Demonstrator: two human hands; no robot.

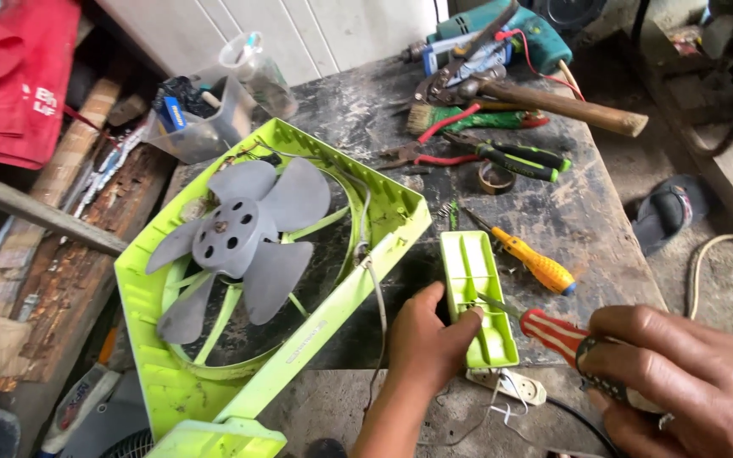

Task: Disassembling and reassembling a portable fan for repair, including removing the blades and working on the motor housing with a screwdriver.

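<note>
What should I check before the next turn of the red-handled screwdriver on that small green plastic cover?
1. Left hand steadying the small lime-green rectangular plastic cover: ok, fingers on its near left edge.
2. Right hand gripping the red-and-white striped screwdriver: ok.
3. Screwdriver tip seated in a screw: cannot tell, tip lies inside the cover, too small.
4. Cover fully supported: not ok, near end sticks out past the edge of the dark worn metal tabletop.
5. Yellow-handled screwdriver beside the cover: ok, apart from both hands.
6. Grey wire from the lime-green fan housing: ok, left of the left hand.
</note>
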